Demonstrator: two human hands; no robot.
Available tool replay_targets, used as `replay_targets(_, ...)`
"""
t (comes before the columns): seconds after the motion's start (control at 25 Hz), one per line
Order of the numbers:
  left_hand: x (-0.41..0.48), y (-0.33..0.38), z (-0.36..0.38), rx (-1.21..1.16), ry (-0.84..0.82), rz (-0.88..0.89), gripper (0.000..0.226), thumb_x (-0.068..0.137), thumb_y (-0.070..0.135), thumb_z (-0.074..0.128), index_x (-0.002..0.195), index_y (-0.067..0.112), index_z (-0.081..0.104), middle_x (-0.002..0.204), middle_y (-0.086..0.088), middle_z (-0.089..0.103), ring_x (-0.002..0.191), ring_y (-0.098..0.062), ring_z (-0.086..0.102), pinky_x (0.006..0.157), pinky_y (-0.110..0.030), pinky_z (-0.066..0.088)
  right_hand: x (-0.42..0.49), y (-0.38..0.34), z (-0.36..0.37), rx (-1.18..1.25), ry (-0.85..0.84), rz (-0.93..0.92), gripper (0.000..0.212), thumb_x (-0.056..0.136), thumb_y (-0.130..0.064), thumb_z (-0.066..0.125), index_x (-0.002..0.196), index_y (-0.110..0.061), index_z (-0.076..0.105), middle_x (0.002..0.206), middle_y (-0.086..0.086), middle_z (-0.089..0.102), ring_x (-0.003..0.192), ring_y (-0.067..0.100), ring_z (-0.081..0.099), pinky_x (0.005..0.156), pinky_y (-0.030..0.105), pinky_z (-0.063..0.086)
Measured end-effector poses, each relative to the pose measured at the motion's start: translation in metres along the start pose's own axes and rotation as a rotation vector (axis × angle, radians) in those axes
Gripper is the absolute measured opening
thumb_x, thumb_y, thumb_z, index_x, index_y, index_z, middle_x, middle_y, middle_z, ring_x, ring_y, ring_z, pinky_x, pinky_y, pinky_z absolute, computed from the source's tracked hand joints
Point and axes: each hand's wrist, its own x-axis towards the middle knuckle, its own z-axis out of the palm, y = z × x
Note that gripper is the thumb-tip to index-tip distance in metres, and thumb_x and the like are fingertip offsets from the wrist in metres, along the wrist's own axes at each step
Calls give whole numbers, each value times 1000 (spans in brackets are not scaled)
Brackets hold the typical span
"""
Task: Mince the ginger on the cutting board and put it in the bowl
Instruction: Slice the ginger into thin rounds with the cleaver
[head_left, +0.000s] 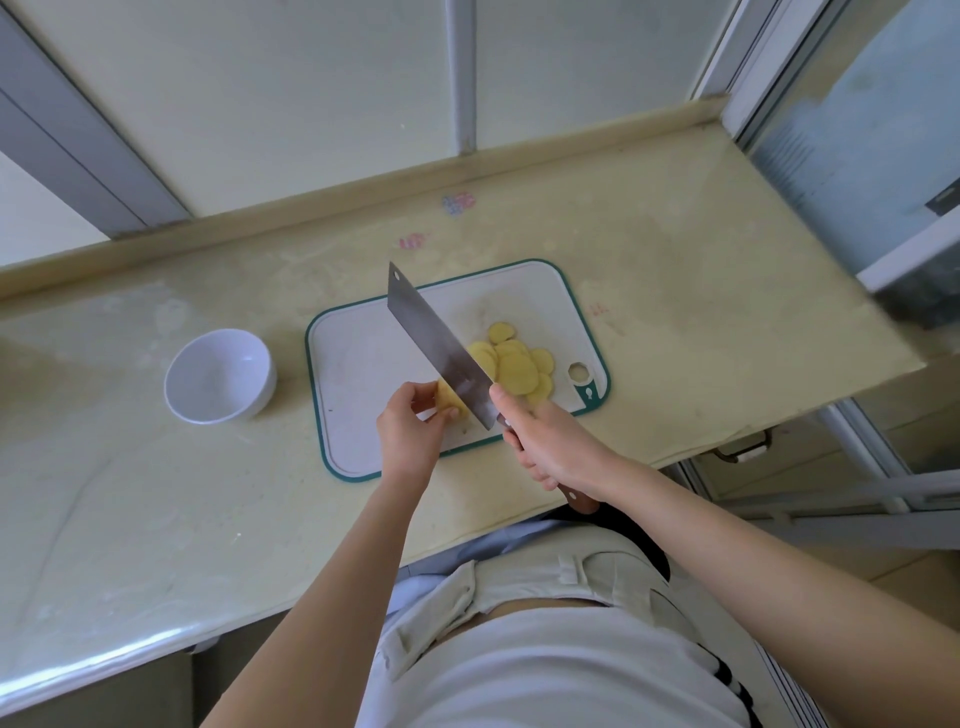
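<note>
Pale yellow stone counter (675, 270) is carrying a white plastic cutting board with a teal rim (363, 358), and a person is standing at it. Their right hand (553, 441) is gripping the wooden handle of a broad steel cleaver (441, 348), while their left hand (410, 426) is pinching a yellow ginger chunk (448, 397) against the blade. Cut ginger slices (517, 366) are lying heaped just right of the blade, and an empty white round bowl (221, 382) is sitting on the counter left of the board.
</note>
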Motion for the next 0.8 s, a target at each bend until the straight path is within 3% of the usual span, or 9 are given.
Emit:
replay_targets(0.16, 3, 1, -3, 18, -24, 22, 25, 74, 3, 74, 95, 10, 63, 90, 1, 65, 85, -10, 60, 69, -6, 41, -1, 2, 4, -17, 27, 20, 54, 96, -63, 33, 65, -19, 33, 49, -4, 27, 37, 12, 22, 38, 18, 19)
replay_targets(0.56, 10, 3, -5, 117, -101, 78, 23, 78, -2, 68, 99, 4, 62, 98, -6, 64, 87, -12, 57, 63, 0, 41, 6, -3, 10, -168, 100, 35, 60, 96, -66, 29, 61, -17, 31, 49, 0, 31, 34, 13, 29, 35, 18, 26)
replay_targets(0.8, 11, 5, -5, 157, -136, 104, 21, 80, -3, 66, 99, 5, 60, 101, -9, 61, 88, -13, 56, 73, -13, 44, 12, -17, 21, -170, 129, 28, 61, 98, -63, 26, 59, -16, 30, 50, -1, 31, 39, 16, 30, 39, 22, 26)
